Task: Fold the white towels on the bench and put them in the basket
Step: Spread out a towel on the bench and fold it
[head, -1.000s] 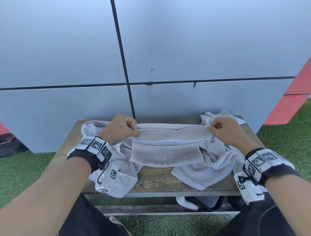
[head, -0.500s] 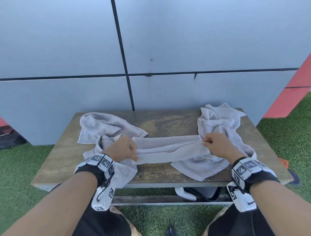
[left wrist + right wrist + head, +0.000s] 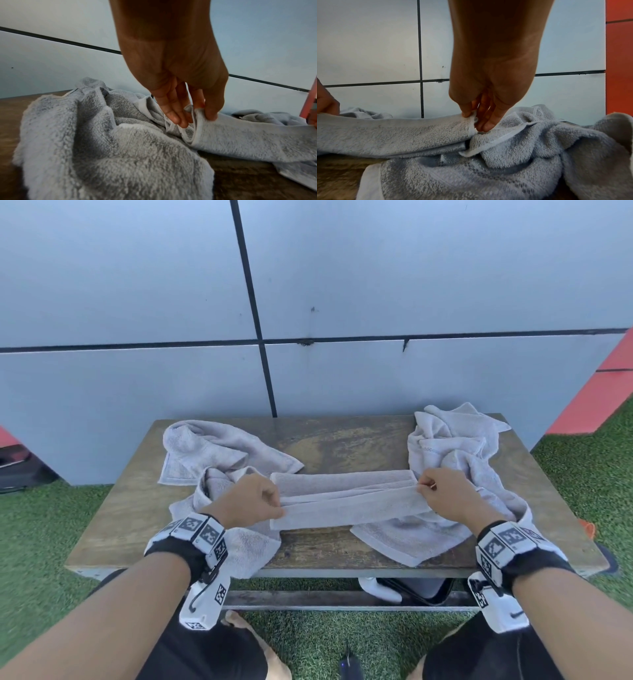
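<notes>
A white towel [image 3: 346, 503], folded into a long narrow strip, lies across the middle of the wooden bench [image 3: 113, 529]. My left hand [image 3: 253, 501] pinches the strip's left end; in the left wrist view thumb and fingers [image 3: 173, 115] nip the layered edge of the folded towel [image 3: 248, 140]. At the strip's right end my right hand [image 3: 445, 494] pinches the edge between thumb and fingers [image 3: 486, 124], as the right wrist view shows on the folded towel [image 3: 393, 132]. No basket is clearly in view.
Crumpled white towels lie at the back left [image 3: 212, 453], under my left wrist [image 3: 239, 546], at the back right [image 3: 452, 440] and at the front right [image 3: 411, 539]. A grey panelled wall [image 3: 308, 285] stands behind the bench. Artificial grass [image 3: 34, 525] surrounds it.
Both hands have brought the towel down from in front of me onto the bench, folding it over into a narrower strip. Both pinches have stayed on its ends.
</notes>
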Demonstrator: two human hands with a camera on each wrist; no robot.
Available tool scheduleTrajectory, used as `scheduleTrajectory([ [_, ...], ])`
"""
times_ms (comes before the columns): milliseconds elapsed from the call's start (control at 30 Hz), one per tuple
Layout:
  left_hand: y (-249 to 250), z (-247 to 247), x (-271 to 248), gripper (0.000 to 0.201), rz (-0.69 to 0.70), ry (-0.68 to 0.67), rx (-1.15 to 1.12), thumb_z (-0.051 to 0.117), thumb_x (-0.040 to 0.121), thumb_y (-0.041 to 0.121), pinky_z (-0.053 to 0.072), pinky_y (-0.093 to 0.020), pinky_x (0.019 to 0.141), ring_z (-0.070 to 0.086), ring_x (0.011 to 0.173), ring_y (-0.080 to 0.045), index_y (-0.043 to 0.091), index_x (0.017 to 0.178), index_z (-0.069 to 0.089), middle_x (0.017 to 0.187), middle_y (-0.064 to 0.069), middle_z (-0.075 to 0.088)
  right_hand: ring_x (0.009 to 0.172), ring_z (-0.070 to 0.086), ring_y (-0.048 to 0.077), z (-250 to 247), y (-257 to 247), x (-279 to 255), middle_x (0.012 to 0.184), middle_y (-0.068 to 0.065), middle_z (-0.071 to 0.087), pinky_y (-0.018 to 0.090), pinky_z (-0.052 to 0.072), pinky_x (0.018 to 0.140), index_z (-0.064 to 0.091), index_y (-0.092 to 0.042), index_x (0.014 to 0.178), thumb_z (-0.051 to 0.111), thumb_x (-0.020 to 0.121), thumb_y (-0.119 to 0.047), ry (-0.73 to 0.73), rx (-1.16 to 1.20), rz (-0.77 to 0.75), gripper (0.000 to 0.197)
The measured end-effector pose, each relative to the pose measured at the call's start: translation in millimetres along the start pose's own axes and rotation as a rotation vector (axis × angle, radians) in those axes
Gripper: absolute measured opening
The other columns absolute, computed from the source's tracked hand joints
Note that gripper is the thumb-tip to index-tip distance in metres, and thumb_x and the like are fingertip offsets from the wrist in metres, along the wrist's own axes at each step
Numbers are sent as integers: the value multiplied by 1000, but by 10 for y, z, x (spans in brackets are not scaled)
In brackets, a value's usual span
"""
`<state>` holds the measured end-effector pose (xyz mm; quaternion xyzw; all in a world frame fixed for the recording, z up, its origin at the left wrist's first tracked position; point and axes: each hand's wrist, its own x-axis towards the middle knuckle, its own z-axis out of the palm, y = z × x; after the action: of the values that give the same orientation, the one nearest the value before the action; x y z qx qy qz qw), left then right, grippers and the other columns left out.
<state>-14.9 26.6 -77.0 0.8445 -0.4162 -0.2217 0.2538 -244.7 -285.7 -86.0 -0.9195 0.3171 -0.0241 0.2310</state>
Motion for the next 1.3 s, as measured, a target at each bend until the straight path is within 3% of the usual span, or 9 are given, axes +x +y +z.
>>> scheduleTrajectory([
  [100,29,78,-23,23,-10,-38,43,83,75,23,53,-29,67,62,67,-16,14,63,67,75,-4,68,84,62,18,43,-33,-12,83,-1,71,33,49,81,70,-16,86,62,94,-21,-25,-30,-25,12],
  [267,35,203,-39,24,-5,-40,91,79,76,19,40,-14,54,47,51,-2,17,69,57,65,6,59,80,56,16,79,-75,-59,84,4,67,14,33,63,67,-8,85,63,93,-16,-45,10,-28,12],
  [400,-11,254,-23,23,-20,-14,58,72,85,34,44,-22,60,49,57,-6,22,71,59,73,-4,66,73,52,14,88,-54,-55,78,4,63,19,36,63,63,-7,84,62,94,-18,-34,48,3,15],
  [533,-31,247,-16,36,-52,-47,89,76,82,42,43,-25,57,50,57,-11,8,72,71,71,-8,67,63,46,10,91,-55,-46,70,1,57,21,34,59,60,-3,82,62,95,-21,-25,19,30,23],
  [733,-2,224,-54,51,19,-51,94,73,88,21,37,-23,51,35,43,-7,19,44,45,46,12,41,62,46,14,86,-107,-29,72,8,58,18,31,55,54,-9,76,60,96,-24,-54,-63,55,26],
  [833,-37,192,-36,49,24,-47,56,66,93,19,30,-26,50,28,43,-8,-3,53,48,46,2,35,62,45,13,75,-91,-3,73,4,57,21,34,56,59,-1,82,62,94,-20,-43,5,66,23],
  [933,-26,121,-21,40,37,-14,48,67,91,18,35,-25,53,36,47,-13,-7,61,58,54,-12,49,62,49,12,23,-60,18,71,1,58,25,38,57,63,-6,83,67,91,-16,-6,97,47,13],
  [1067,79,-62,6,11,26,82,15,78,84,23,54,-20,74,66,75,-7,13,79,80,81,8,73,67,57,14,-148,-65,57,74,5,66,17,38,58,65,-10,77,72,86,-11,41,149,-14,12],
  [1300,453,-658,186,8,33,243,14,79,84,23,56,-29,70,69,70,-13,15,83,81,79,2,76,74,60,17,-721,-269,249,77,-1,64,15,43,69,66,-10,81,71,85,-4,192,223,-99,9],
])
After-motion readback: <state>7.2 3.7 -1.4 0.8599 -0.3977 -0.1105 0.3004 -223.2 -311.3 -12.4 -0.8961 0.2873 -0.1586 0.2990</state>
